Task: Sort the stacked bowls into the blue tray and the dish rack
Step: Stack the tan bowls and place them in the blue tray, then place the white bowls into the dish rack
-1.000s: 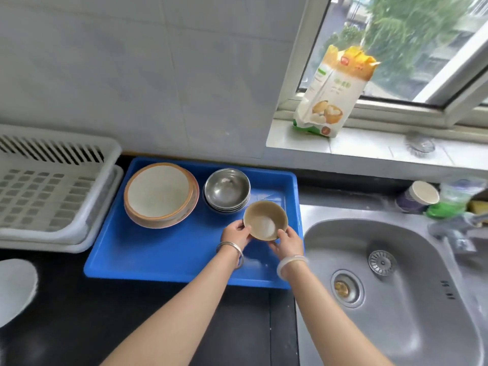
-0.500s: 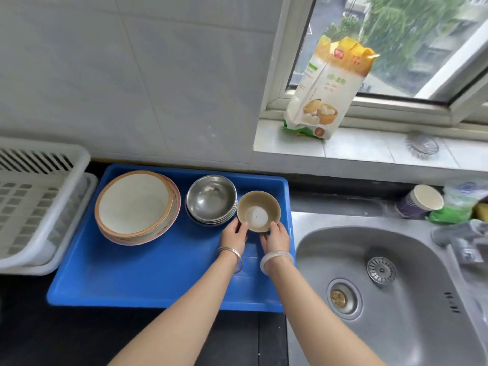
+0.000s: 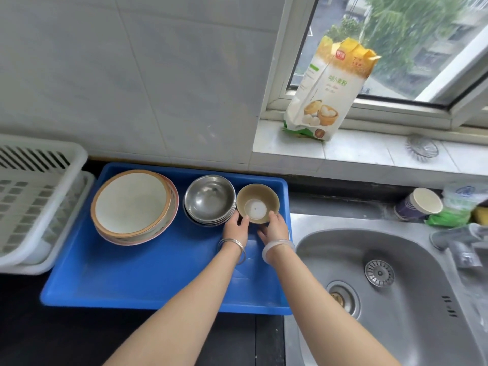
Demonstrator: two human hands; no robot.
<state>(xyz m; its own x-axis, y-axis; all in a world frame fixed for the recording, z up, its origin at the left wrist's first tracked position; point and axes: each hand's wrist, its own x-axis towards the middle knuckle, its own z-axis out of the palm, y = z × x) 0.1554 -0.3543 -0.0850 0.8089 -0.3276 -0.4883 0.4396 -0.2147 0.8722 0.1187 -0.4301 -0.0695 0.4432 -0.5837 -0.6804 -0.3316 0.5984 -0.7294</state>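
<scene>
A small tan bowl (image 3: 257,203) with a white bottom sits in the far right corner of the blue tray (image 3: 148,281). My left hand (image 3: 235,228) holds its near left rim and my right hand (image 3: 274,227) holds its near right rim, thumbs on the edge. Beside the bowl on the left stands a stack of steel bowls (image 3: 209,199). Further left is a stack of wide cream bowls with orange and pink rims (image 3: 133,206). The white dish rack (image 3: 34,202) stands left of the tray with nothing in its visible part.
A steel sink (image 3: 383,286) lies right of the tray, with a tap (image 3: 459,247) at its right. A paper cup (image 3: 420,204) and green packets sit behind the sink. A flour bag (image 3: 327,93) and a wire scrubber (image 3: 422,149) stand on the windowsill.
Both hands have carried the small tan bowl away from me to the tray's far right corner, beside the steel bowls. The view has shifted to the right.
</scene>
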